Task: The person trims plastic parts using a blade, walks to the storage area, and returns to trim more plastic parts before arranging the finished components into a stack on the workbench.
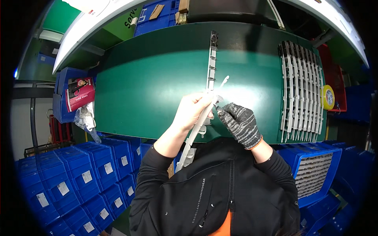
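Observation:
My left hand is bare and closed around a long, narrow light-grey plastic strip, which slants from my body up over the green table. Dark clip-like parts sit along the far stretch of strip; whether it is one piece with the near stretch is hidden by my hand. My right hand, in a grey-black knitted glove, has its fingers pinched together at the strip's right side, beside my left fingertips. What they pinch is too small to make out. A thin pale piece juts out just beyond my hands.
Several similar grey strips lie side by side at the right of the green table, with a yellow tape roll beside them. A blue crate of strips stands lower right. Stacked blue bins fill the lower left; a red packet lies far left.

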`<act>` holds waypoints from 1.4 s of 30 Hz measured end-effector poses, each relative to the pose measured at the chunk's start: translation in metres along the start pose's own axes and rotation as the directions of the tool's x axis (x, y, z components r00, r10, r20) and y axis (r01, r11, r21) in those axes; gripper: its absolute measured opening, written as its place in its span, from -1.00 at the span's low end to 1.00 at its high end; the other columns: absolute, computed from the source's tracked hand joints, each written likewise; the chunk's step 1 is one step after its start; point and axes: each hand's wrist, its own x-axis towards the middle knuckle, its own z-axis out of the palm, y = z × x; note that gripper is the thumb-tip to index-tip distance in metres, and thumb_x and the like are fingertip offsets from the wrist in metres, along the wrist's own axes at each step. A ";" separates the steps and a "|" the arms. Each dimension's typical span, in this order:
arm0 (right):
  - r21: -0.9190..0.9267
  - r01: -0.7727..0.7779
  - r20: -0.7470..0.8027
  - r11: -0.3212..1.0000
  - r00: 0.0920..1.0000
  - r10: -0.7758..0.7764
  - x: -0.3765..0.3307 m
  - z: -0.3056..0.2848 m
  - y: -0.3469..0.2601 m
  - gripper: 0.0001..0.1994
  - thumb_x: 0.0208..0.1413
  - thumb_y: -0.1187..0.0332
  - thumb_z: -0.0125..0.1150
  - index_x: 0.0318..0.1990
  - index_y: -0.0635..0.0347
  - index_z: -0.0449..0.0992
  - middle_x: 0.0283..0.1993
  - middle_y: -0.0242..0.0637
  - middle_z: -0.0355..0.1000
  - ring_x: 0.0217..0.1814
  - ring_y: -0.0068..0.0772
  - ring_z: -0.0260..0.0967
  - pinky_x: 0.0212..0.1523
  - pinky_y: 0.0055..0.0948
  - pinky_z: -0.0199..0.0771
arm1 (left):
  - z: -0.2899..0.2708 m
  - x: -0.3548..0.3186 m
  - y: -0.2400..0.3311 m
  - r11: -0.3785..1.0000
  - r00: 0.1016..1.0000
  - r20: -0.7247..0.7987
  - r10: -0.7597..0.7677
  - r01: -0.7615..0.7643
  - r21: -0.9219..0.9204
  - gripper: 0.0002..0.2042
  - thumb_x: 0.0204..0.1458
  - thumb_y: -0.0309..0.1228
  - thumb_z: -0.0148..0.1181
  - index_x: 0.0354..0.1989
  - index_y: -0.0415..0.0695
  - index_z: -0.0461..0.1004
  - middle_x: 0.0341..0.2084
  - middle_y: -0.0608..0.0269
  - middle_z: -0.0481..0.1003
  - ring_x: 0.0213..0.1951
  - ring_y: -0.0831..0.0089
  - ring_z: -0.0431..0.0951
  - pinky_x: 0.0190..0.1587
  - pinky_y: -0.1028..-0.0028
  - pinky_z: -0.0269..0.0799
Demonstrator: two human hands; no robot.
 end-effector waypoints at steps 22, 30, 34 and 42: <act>0.341 -0.228 -0.067 0.912 0.962 0.265 0.001 -0.006 0.008 -0.87 -0.05 0.39 0.17 -0.45 0.28 0.47 -0.66 -0.46 0.32 -0.64 -0.70 0.17 -0.61 -0.62 0.17 | 0.013 -0.004 0.000 0.982 0.996 -0.085 0.014 0.002 0.191 -0.80 0.03 -0.38 0.04 -0.37 -0.30 0.48 -0.59 0.30 0.46 -0.61 0.68 0.40 -0.57 0.69 0.30; 0.298 -0.147 -0.064 0.943 0.983 0.174 0.006 0.009 0.009 -0.85 -0.03 0.37 0.13 -0.45 0.29 0.44 -0.68 -0.33 0.32 -0.68 -0.60 0.18 -0.60 -0.53 0.21 | 0.003 -0.016 0.021 0.804 0.944 -0.159 0.289 -0.149 0.576 -0.84 0.01 -0.42 0.06 -0.38 -0.27 0.48 -0.64 0.35 0.43 -0.58 0.70 0.40 -0.53 0.67 0.33; 0.566 -0.179 -0.017 0.805 0.973 0.228 0.003 0.002 0.008 -0.87 0.00 0.39 0.12 -0.47 0.26 0.44 -0.65 -0.48 0.33 -0.66 -0.72 0.17 -0.63 -0.63 0.18 | -0.027 -0.025 0.045 0.933 0.927 -0.256 0.275 -0.192 0.305 -0.82 0.03 -0.37 0.06 -0.40 -0.27 0.45 -0.58 0.32 0.44 -0.63 0.69 0.38 -0.54 0.70 0.33; 0.254 0.012 -0.001 0.967 1.000 -0.013 0.009 0.007 0.000 -0.87 -0.04 0.37 0.10 -0.43 0.25 0.44 -0.58 -0.15 0.34 -0.56 -0.13 0.30 -0.50 -0.32 0.30 | -0.023 -0.023 0.024 0.996 0.991 -0.105 0.088 -0.088 0.004 -0.77 0.04 -0.26 0.03 -0.48 -0.19 0.41 -0.78 0.38 0.38 -0.75 0.69 0.35 -0.73 0.73 0.20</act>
